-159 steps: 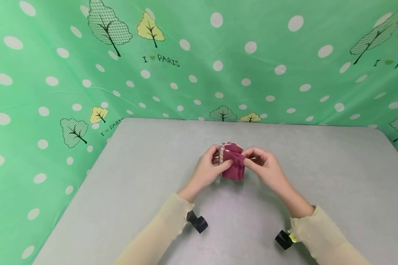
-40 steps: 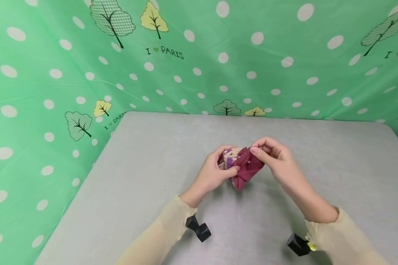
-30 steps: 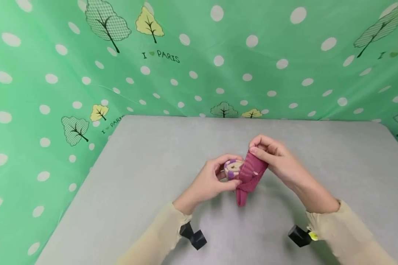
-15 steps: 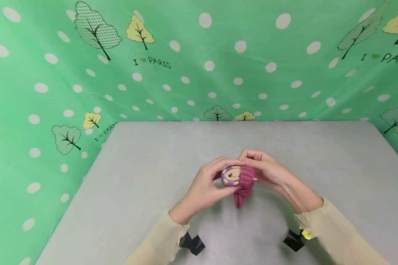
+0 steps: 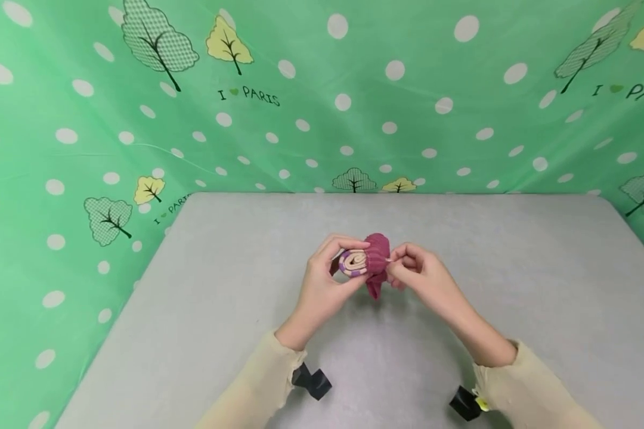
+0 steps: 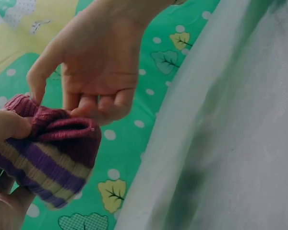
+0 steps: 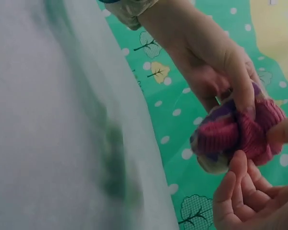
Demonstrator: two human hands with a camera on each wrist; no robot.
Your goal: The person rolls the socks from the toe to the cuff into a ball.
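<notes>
Gripping a rolled, ribbed-knit maroon bundle with purple-and-cream stripes, the left hand keeps its fingers curved partway open around it. The right hand pinches its maroon side, fingers nearly together. The bundle is above the smooth grey bench.

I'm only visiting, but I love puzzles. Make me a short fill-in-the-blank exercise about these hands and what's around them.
1. The striped part of the knitted roll pairs pale tan with ____.
2. The right hand pinches the maroon part, while the striped end sits in the grip of the ____ hand.
3. The table beneath them is coloured ____.
4. The words on the green backdrop name the city of ____.

Missing words: purple; left; grey; Paris.
</notes>
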